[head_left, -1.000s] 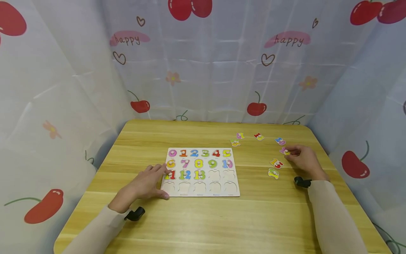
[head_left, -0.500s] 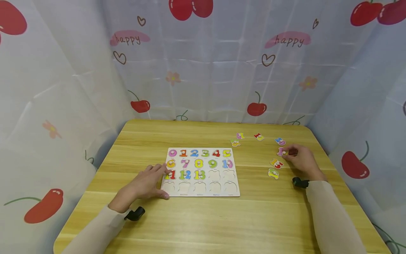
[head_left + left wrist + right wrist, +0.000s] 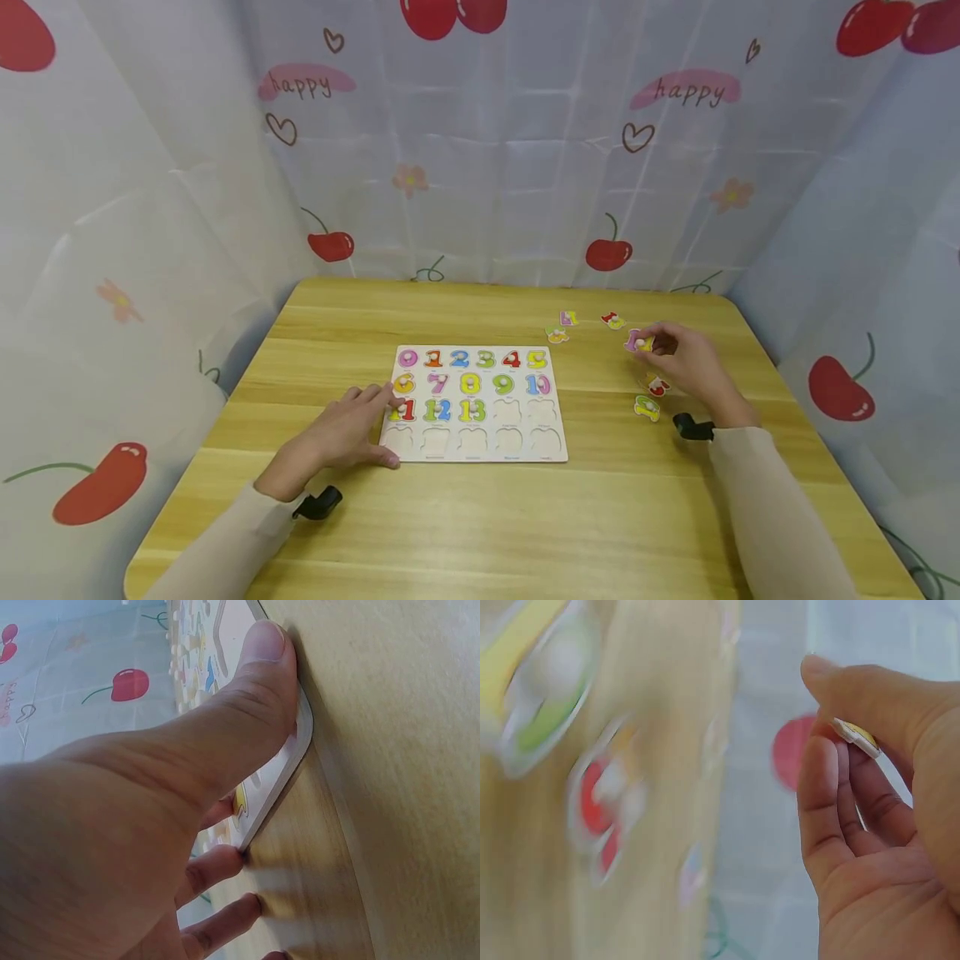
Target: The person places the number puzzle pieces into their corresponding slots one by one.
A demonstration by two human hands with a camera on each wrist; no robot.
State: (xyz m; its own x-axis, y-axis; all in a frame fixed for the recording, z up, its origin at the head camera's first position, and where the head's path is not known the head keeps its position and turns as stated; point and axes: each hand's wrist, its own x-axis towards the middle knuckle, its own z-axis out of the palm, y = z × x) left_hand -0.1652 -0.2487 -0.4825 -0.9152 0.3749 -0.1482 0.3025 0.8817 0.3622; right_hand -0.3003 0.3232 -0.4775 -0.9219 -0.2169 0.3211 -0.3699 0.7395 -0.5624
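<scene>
A white number puzzle board [image 3: 557, 417] lies on the table, with knobbed number pieces in its upper slots and bare recesses in the lower right and bottom row. My left hand [image 3: 341, 435] rests on its left side, the thumb [image 3: 262, 682] on the near corner and other fingers spread along the edge. To the right of the board, my right hand [image 3: 697, 367] pinches a purple-and-yellow number piece [image 3: 634, 342], raised off the table. In the right wrist view thumb and fingers hold this piece [image 3: 861, 738] nearly edge-on.
Loose number pieces lie around the right hand: a red one [image 3: 657, 384], a green-and-yellow one [image 3: 647, 407], a red-and-yellow one [image 3: 613, 321]. Farther left are a purple-and-yellow one [image 3: 568, 318] and a green-and-orange one [image 3: 557, 335]. A printed curtain [image 3: 480, 200] stands behind the table.
My right hand has lifted the purple-and-yellow number piece and carried it left and slightly away from me. It now covers the blue piece's spot. My left hand stays put.
</scene>
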